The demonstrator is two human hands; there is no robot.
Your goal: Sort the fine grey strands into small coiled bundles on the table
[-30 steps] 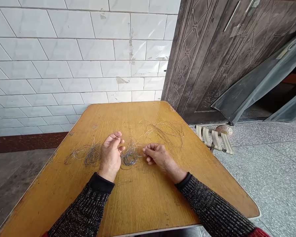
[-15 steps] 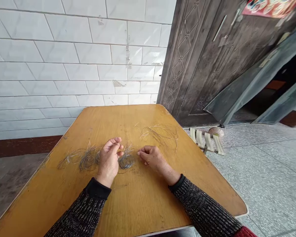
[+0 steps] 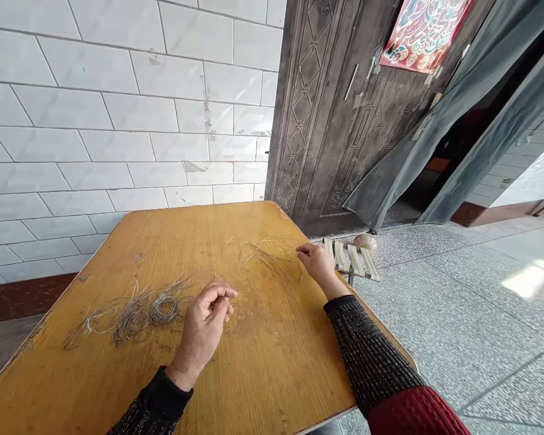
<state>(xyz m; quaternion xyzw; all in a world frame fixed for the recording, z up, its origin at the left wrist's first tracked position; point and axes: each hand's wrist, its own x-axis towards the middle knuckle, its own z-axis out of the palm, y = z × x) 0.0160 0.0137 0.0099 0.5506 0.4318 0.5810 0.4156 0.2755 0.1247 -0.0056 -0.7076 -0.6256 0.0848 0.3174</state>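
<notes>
Wood table: loose thin strands lie toward its far R side, wiry coils on its L. Hands apart: R hand, fingertips bunched, by strands near table's R edge; L hand curled mid-table; can't tell if either grips. Strands prob. light, springy, tangle-prone; best held near ends.

The grained table is yellow-brown, with silver-grey wires at its nine o'clock and brownish wires at its two. White wall tiles, faintly veined grey, fill eleven o'clock; a dark brown door with a diamond pattern stands at one. Black sleeves carry pale flecks.
</notes>
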